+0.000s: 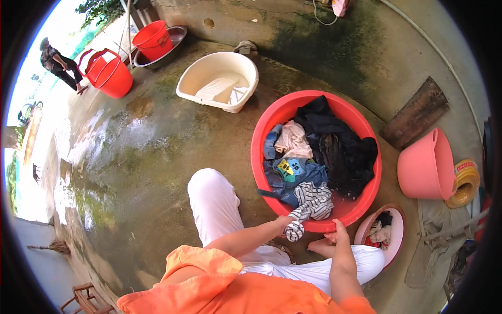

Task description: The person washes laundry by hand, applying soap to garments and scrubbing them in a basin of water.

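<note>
A large red plastic tub (263, 106) is on the wet floor before me, with laundry in it. My left hand (287, 224) grips a black-and-white striped garment (313, 198) at the tub's near edge; one bunched end hangs outside the rim and the rest lies inside. My right hand (336, 230) holds the near rim, thumb on top, the fingers partly hidden. Inside, blue denim (313, 172) with a printed patch lies at the left, below a pale pink garment (293, 139). Dark clothing (341, 153) fills the right side.
A cream washboard basin (219, 59) stands beyond the tub. Red buckets (113, 78) are at the back left, near a person (57, 62). To my right are a pink bucket (421, 168), a coiled yellow hose (466, 188), a wooden board (415, 112) and a small basin of clothes (398, 239).
</note>
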The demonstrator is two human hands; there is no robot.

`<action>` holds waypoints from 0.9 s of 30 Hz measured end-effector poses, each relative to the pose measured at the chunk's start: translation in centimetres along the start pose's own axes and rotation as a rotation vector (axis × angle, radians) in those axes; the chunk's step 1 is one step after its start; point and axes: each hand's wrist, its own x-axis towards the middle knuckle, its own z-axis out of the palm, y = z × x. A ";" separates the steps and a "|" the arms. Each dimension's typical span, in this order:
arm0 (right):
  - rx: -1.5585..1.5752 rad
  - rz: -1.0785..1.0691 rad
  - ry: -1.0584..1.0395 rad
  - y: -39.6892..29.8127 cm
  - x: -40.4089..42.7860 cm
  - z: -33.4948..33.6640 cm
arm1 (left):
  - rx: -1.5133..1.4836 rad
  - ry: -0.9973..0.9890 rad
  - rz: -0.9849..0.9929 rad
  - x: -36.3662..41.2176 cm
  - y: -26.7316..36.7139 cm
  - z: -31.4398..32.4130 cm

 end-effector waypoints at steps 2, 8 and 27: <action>-0.447 0.183 0.026 -1.5 -0.1 -0.6 | 0.265 -0.066 -0.027 -3.9 2.0 1.1; -0.806 -0.263 0.015 -6.2 -4.1 2.9 | 0.893 -0.216 0.448 -12.2 8.9 0.4; -0.057 -1.007 0.455 -15.1 -15.7 -13.9 | 0.333 -0.108 0.526 -7.4 17.6 -0.1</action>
